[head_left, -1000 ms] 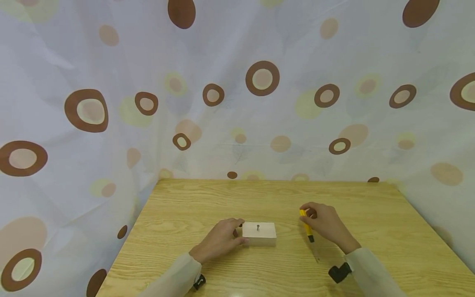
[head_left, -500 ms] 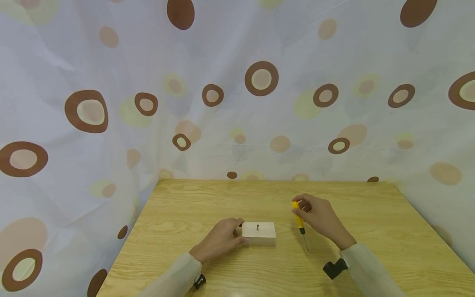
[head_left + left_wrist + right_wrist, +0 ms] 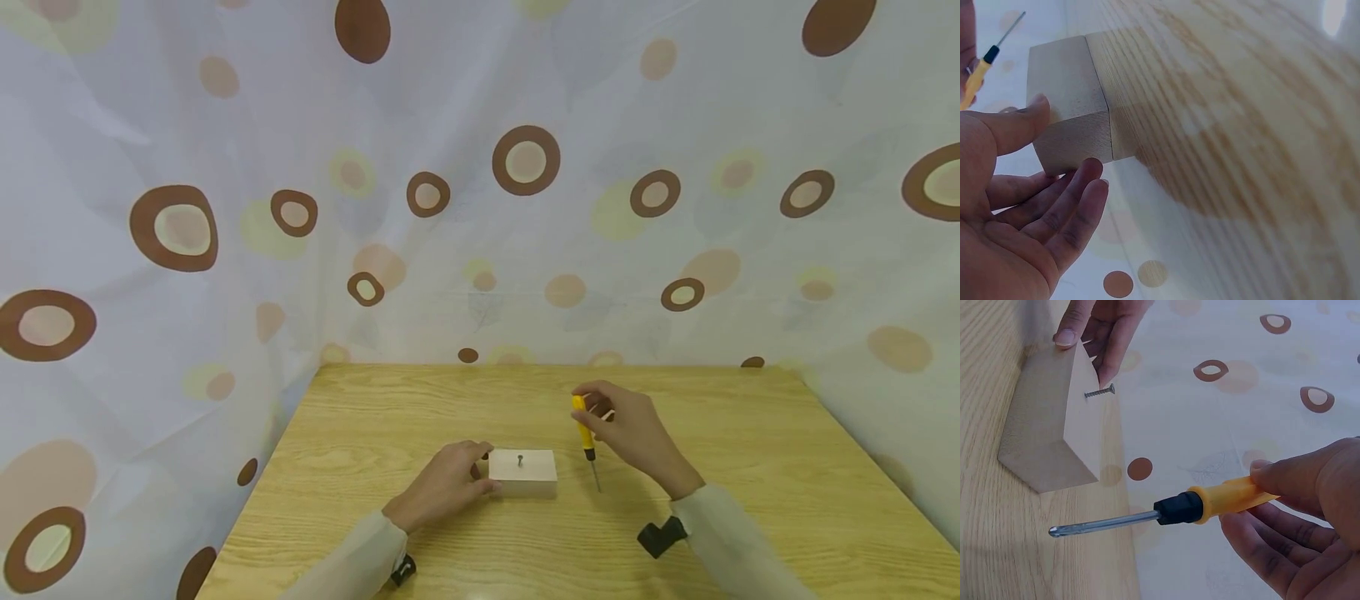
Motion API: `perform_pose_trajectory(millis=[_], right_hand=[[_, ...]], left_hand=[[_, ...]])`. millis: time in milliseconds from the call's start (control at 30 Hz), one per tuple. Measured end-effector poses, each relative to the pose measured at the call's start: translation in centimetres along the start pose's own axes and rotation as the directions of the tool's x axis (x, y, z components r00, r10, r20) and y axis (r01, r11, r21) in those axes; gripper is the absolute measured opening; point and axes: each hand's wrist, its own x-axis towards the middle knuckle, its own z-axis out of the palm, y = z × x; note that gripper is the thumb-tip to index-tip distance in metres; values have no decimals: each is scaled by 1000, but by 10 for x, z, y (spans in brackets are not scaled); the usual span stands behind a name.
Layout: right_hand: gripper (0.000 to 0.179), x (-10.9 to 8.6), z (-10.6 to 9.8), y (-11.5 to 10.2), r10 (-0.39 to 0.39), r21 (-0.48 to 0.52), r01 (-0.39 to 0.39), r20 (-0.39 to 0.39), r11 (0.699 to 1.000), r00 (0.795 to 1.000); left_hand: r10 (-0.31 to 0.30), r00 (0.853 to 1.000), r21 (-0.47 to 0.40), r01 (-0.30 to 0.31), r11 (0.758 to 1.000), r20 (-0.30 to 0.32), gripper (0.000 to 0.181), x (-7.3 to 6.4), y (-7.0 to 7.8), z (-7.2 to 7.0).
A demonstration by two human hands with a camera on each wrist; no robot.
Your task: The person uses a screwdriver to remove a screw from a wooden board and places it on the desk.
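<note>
A pale wooden block (image 3: 522,486) lies flat on the table, and a screw (image 3: 1100,392) stands up from its top, partly sunk in, threads showing. My left hand (image 3: 442,485) grips the block's left end, thumb on the near side and fingers around the end and far side. To the right of the block, my right hand (image 3: 628,427) pinches the yellow handle of a screwdriver (image 3: 1222,499) between thumb and fingers. Its metal shaft points down, the tip apart from both block and screw. In the left wrist view the screw is hidden.
The wood-grain table (image 3: 390,400) extends around both hands. Behind it and at both sides hangs a pale curtain (image 3: 450,317) with brown and beige spots. A black wrist device (image 3: 662,536) sits by the right sleeve, another (image 3: 403,570) by the left.
My right hand has moved left and away from me with the screwdriver, bringing it closer to the block. The screwdriver stands more upright. My left hand and the block have stayed put.
</note>
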Motion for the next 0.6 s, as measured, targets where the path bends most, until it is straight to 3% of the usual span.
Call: perform_pose_trajectory(millis=[600], right_hand=[[29,15,9,-23,-51,104,57,-57,993,997]], left_hand=[[-20,1000,-6,20,1000,2,60,-1,2,0]])
